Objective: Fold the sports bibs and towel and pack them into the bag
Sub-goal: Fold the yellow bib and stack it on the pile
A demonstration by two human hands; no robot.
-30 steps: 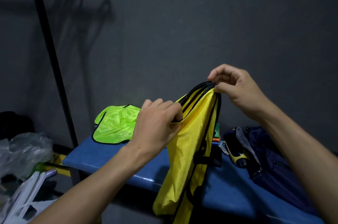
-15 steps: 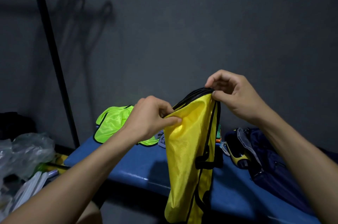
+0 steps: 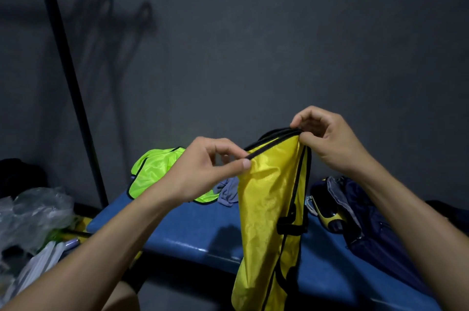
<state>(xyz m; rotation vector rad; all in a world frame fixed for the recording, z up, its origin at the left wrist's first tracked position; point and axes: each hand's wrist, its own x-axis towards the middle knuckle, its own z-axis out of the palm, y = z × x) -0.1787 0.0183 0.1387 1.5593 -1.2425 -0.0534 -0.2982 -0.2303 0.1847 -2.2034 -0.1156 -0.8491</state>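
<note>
Hands (image 3: 200,171) (image 3: 327,138) pinching yellow bib (image 3: 269,199) aloft

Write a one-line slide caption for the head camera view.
Both hands, left hand and right hand, pinch the yellow bib's black edge above a blue bench.

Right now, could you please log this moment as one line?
left hand: pinching yellow mesh bib | right hand: pinching trim | lime bib: on blue bench
</note>
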